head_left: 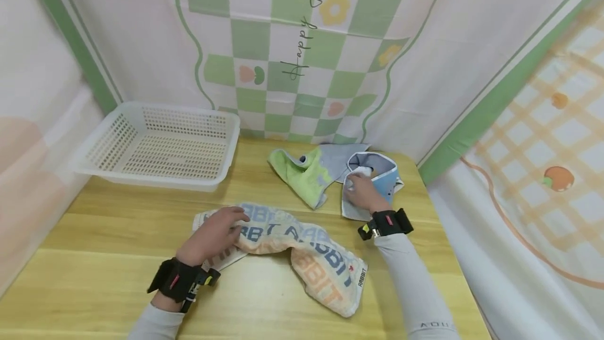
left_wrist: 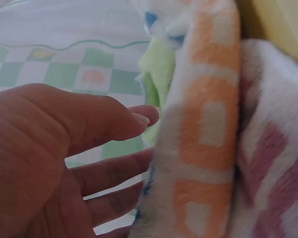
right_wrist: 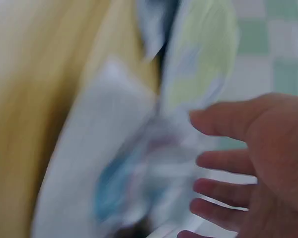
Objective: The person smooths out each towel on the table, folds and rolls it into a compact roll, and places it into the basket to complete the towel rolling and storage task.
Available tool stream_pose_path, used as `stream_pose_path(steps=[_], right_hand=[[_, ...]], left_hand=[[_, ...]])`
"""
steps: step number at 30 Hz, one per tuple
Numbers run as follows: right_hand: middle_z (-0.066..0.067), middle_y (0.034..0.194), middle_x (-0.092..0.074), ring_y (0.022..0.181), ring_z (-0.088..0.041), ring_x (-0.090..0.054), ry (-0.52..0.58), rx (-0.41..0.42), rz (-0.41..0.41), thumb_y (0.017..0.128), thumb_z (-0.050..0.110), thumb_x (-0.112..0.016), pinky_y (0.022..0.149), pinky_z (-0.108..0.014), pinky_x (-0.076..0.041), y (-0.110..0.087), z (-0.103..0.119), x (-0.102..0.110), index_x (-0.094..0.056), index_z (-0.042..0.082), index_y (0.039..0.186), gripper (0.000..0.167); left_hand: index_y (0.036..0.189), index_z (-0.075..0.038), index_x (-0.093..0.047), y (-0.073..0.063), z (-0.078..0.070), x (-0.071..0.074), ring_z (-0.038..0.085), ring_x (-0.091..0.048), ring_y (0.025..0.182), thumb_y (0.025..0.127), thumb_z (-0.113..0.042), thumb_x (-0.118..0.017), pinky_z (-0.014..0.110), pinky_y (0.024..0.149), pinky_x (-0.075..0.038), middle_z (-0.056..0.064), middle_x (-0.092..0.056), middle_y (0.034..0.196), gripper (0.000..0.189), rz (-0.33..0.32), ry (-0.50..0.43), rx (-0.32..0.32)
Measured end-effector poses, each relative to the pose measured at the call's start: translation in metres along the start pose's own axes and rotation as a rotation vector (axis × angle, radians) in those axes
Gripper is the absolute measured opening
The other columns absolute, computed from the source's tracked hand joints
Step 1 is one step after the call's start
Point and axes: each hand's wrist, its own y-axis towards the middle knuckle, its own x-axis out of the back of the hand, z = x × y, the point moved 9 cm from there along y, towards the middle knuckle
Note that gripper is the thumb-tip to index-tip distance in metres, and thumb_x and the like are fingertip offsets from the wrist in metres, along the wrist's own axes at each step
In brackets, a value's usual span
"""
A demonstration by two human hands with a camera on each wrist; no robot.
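Observation:
A crumpled towel [head_left: 325, 264] with RABBIT lettering in blue and orange lies across the middle of the table. My left hand [head_left: 214, 235] is over its left end; in the left wrist view the fingers [left_wrist: 111, 171] are spread loosely beside the towel's folded edge [left_wrist: 208, 124]. At the back right lies a rumpled blue and grey cloth [head_left: 388, 180] with a white edging. My right hand [head_left: 365, 194] reaches over it, thumb and fingers [right_wrist: 223, 193] apart in the blurred right wrist view. A lime-green and grey cloth [head_left: 299, 174] lies just left of it.
A white perforated plastic basket [head_left: 222, 169] stands at the back left of the wooden table [head_left: 127, 245]. Printed fabric curtains [head_left: 288, 41] hang behind the table and along both sides.

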Motion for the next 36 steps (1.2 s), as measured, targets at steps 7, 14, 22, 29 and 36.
stream_pose_path(steps=[7, 14, 22, 29, 36], right_hand=[[-0.03, 0.145, -0.051, 0.136, -0.047, -0.047, 0.105, 0.151, 0.106, 0.102, 0.011, -0.053, 0.114, -0.056, -0.038, 0.008, 0.075, -0.041, -0.05, -0.008, 0.143, 0.046], [-0.029, 0.15, -0.046, 0.141, -0.048, -0.04, 0.11, 0.078, 0.131, 0.099, 0.012, -0.054, 0.119, -0.056, -0.03, 0.016, 0.043, -0.059, -0.048, -0.008, 0.145, 0.05], [-0.029, 0.139, -0.057, 0.128, -0.045, -0.054, 0.244, 0.017, 0.032, 0.101, 0.01, -0.057, 0.106, -0.057, -0.045, -0.011, 0.019, -0.022, -0.058, -0.006, 0.137, 0.039], [-0.009, 0.107, -0.072, 0.096, -0.021, -0.067, 0.252, -0.039, 0.101, 0.096, 0.019, -0.069, 0.084, -0.041, -0.057, -0.096, 0.037, -0.028, -0.07, 0.001, 0.12, 0.03], [-0.001, 0.087, -0.064, 0.062, -0.008, -0.057, 0.34, -0.039, 0.152, 0.096, 0.008, -0.067, 0.056, -0.026, -0.051, -0.138, 0.037, -0.054, -0.068, 0.008, 0.097, 0.001]], left_hand=[[0.121, -0.001, -0.07, 0.0, 0.003, -0.01, 0.039, -0.058, 0.127, 0.099, -0.005, -0.06, 0.053, 0.106, -0.047, 0.018, -0.066, 0.13, 0.025, -0.005, 0.003, 0.023], [0.123, 0.0, -0.069, -0.003, 0.008, -0.013, 0.041, -0.056, 0.128, 0.101, -0.003, -0.055, 0.054, 0.107, -0.046, 0.021, -0.063, 0.133, 0.026, 0.008, -0.015, 0.05], [0.131, 0.002, -0.064, -0.002, 0.013, -0.01, 0.043, -0.054, 0.13, 0.107, -0.017, -0.052, 0.057, 0.107, -0.045, 0.023, -0.06, 0.136, 0.033, -0.046, -0.022, 0.058], [0.112, -0.008, -0.072, -0.014, 0.001, 0.004, 0.015, -0.061, 0.089, 0.092, -0.016, -0.076, 0.032, 0.076, -0.054, 0.001, -0.064, 0.101, 0.022, -0.139, -0.103, 0.002], [0.101, -0.013, -0.072, -0.034, 0.0, -0.024, 0.007, -0.059, 0.084, 0.084, -0.012, -0.083, 0.026, 0.074, -0.053, -0.007, -0.066, 0.094, 0.021, 0.038, -0.16, 0.043]])
